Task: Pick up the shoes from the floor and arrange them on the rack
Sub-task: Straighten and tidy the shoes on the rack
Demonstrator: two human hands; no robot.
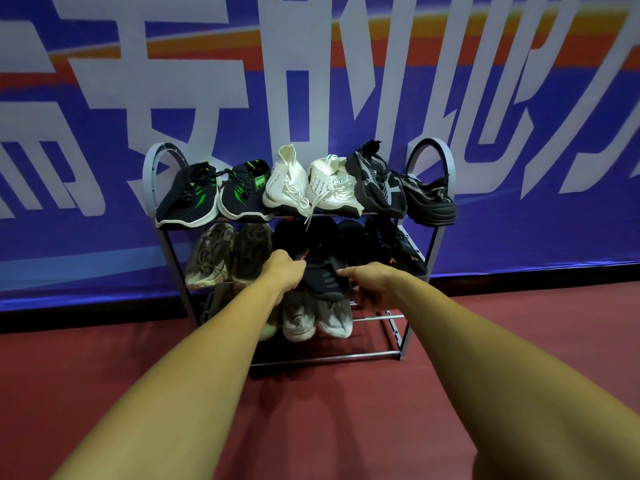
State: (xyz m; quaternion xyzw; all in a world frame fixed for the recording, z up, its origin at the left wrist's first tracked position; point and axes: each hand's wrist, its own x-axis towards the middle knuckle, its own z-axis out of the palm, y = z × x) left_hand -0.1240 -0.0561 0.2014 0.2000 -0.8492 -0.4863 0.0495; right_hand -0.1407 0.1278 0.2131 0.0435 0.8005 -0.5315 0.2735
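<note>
Our left hand (285,271) and right hand (372,285) both grip 1 black shoe (325,279) at the front of the rack's (404,341) middle shelf. Next, we judge, it needs seating level there.

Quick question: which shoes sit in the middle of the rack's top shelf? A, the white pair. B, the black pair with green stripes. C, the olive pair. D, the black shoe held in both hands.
A: the white pair sits mid-shelf on top of the rack, between the black-green pair on the left and the black-grey pair on the right.
</note>
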